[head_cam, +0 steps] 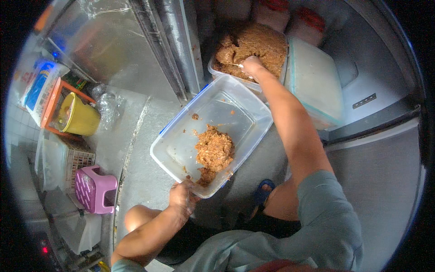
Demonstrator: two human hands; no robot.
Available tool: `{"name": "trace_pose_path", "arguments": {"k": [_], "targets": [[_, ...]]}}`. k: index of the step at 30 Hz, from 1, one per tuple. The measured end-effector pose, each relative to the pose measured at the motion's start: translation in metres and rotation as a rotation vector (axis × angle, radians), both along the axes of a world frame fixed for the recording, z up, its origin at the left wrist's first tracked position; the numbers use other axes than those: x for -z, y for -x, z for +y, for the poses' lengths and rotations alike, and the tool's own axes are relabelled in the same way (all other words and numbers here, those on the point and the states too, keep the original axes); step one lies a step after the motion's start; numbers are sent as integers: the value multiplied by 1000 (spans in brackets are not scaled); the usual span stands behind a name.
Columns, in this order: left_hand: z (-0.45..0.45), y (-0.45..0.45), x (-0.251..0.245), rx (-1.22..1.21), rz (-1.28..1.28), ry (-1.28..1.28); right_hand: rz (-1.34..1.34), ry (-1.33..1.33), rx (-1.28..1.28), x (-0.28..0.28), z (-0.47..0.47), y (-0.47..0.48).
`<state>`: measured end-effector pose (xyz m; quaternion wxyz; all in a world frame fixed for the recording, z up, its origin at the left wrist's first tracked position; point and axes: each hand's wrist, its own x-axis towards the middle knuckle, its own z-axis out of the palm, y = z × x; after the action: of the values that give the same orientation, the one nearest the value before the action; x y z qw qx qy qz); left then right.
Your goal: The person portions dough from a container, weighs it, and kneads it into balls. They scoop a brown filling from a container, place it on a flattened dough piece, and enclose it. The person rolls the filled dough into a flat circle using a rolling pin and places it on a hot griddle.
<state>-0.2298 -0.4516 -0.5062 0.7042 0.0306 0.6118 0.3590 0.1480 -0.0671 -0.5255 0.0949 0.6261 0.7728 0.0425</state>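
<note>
My left hand (pixel 183 197) grips the near corner of a clear plastic container (pixel 185 141), which tilts in front of me. Inside it sits a lump of brown, shredded food mixture (pixel 214 149), with small crumbs scattered over the bottom. Beyond, a second clear container (pixel 213 69) is heaped with similar brown mixture (pixel 261 39). My right hand (pixel 253 67) reaches into that heap, its fingers partly hidden. A small pale thing shows beside the fingers, too small to name. The far end of the tilted container meets the front of the full one.
A lidded, pale plastic container (pixel 314 78) stands right of the full one, with red-lidded containers (pixel 311 22) behind. A metal door frame (pixel 170 44) rises at left. Across the grey floor (pixel 149 170) are a purple plastic stool (pixel 95 190) and a yellow bucket (pixel 81 114).
</note>
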Motion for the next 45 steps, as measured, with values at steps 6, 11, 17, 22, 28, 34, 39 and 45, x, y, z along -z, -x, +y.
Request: {"name": "trace_pose_path", "arguments": {"k": [6, 11, 17, 22, 28, 34, 39, 45], "targets": [[-4, -3, 0, -44, -52, -52, 294, -97, 68, -50, -59, -16], [-3, -1, 0, 39, -14, -39, 491, -405, 181, -116, -170, 20], [-3, 2, 0, 78, 10, -22, 204, -292, -656, -92, -268, 96], [-3, 0, 0, 70, -36, -31, 225, -240, -53, -110, -221, 52], [0, -3, -4, 24, 11, -6, -88, 2, 404, -126, -119, -21], [0, -1, 0, 10, -7, -36, 178, 118, 387, -95, -71, -17], [2, 3, 9, 56, 23, -11, 23, 133, 312, -100, -76, -26], [1, 4, 7, 64, -10, -5, -118, 129, 272, -98, -80, -35]]}}
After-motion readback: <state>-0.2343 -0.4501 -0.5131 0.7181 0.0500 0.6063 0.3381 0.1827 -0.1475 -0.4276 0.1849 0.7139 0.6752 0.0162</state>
